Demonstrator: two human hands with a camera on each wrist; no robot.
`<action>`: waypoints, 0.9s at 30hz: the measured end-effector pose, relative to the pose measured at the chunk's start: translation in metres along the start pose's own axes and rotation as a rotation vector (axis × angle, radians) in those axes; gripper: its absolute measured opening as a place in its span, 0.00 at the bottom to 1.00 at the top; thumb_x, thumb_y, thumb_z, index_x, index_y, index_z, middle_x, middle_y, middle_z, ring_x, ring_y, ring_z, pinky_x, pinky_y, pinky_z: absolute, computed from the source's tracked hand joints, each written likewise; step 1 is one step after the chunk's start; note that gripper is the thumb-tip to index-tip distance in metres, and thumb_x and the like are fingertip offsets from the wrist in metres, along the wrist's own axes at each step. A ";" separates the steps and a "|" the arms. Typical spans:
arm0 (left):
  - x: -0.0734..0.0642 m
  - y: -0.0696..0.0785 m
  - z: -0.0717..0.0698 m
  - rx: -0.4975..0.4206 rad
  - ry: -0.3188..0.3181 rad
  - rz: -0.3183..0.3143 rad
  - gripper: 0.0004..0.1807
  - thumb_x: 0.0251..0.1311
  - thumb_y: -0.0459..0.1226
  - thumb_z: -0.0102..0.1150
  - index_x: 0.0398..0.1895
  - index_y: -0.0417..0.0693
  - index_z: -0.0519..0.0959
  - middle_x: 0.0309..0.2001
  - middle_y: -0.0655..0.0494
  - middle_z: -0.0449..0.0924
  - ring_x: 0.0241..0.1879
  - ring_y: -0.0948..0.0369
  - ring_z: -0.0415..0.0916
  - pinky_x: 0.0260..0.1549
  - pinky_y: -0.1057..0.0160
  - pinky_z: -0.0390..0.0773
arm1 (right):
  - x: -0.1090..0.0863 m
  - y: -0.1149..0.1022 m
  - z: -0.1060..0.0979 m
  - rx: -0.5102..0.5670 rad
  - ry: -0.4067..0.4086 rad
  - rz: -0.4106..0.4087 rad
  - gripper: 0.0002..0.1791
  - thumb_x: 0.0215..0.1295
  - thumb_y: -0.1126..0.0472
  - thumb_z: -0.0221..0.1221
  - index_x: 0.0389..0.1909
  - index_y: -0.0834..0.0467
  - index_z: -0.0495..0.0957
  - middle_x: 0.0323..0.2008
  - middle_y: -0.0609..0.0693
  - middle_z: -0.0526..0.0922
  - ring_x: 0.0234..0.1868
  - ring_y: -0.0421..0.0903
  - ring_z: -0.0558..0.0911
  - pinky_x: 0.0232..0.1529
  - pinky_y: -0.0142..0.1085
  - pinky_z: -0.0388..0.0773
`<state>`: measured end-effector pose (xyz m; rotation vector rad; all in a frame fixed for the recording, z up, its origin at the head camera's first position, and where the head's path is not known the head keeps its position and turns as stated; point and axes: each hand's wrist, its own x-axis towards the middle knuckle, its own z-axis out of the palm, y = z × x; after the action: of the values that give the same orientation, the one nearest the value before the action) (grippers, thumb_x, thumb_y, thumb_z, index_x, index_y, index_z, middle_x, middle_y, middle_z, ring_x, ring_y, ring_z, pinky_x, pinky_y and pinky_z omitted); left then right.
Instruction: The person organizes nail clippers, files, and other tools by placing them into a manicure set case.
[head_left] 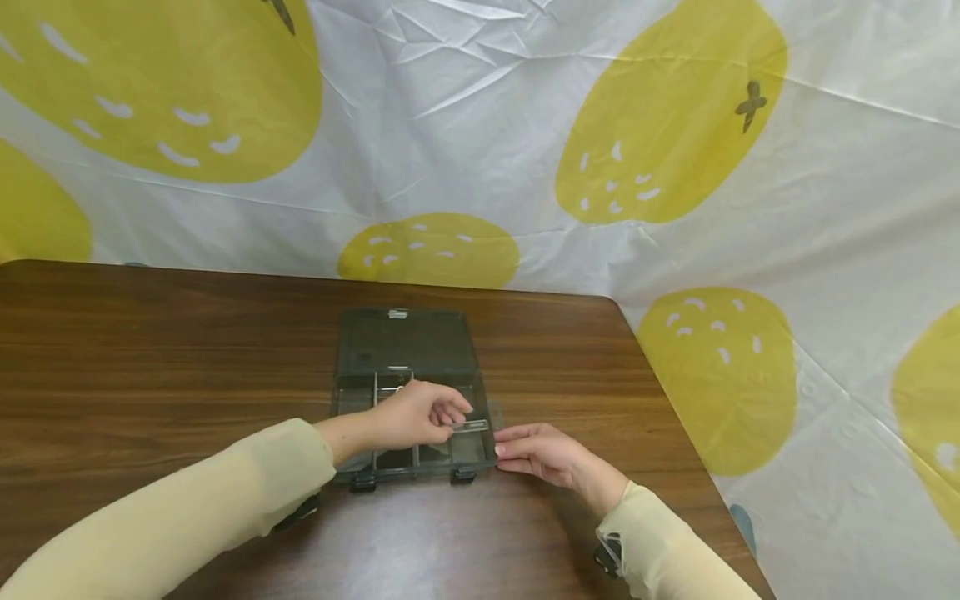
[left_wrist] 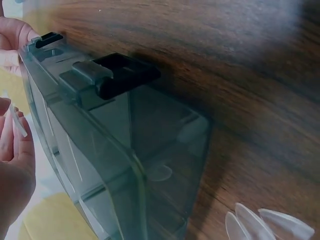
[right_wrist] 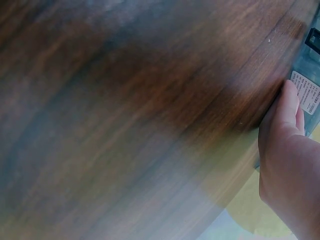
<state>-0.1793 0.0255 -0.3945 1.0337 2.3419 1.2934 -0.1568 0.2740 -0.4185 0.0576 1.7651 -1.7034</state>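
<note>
A dark translucent organizer box (head_left: 474, 457) lies on the table, its lid (head_left: 405, 342) folded back flat on the far side. Over the box's right half is my left hand (head_left: 420, 412), pinching a small clear plastic strip (head_left: 470, 426) between thumb and fingers; the strip also shows in the left wrist view (left_wrist: 19, 122). My right hand (head_left: 543, 454) touches the box's right end, its fingers (right_wrist: 287, 102) fairly straight beside a white printed label (right_wrist: 306, 91). What sits in the compartments is partly hidden by my left hand.
Two black latches (head_left: 363, 481) line the box's near side. Several clear curved pieces (left_wrist: 255, 222) lie on the wooden table (head_left: 187, 350) near the box in the left wrist view. Behind the table hangs a white cloth (head_left: 465, 108) printed with yellow fruit.
</note>
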 end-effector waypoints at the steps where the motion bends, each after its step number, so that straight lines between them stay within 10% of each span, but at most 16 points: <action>1: 0.000 0.000 0.001 0.000 0.000 0.000 0.16 0.51 0.26 0.56 0.46 0.37 0.79 0.39 0.50 0.84 0.36 0.66 0.76 0.36 0.74 0.76 | 0.000 0.000 0.000 0.000 -0.001 0.001 0.25 0.63 0.72 0.52 0.58 0.81 0.61 0.35 0.48 0.84 0.39 0.39 0.82 0.51 0.36 0.78; 27: -0.002 0.005 -0.006 -0.015 0.065 0.007 0.13 0.54 0.31 0.61 0.44 0.39 0.79 0.38 0.45 0.83 0.34 0.66 0.75 0.36 0.72 0.76 | 0.001 0.001 -0.001 -0.013 -0.001 -0.011 0.25 0.63 0.71 0.52 0.58 0.81 0.61 0.37 0.47 0.83 0.40 0.38 0.82 0.50 0.35 0.78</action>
<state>-0.1787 0.0219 -0.3876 1.0104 2.3737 1.3646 -0.1568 0.2746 -0.4199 0.0420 1.7783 -1.6995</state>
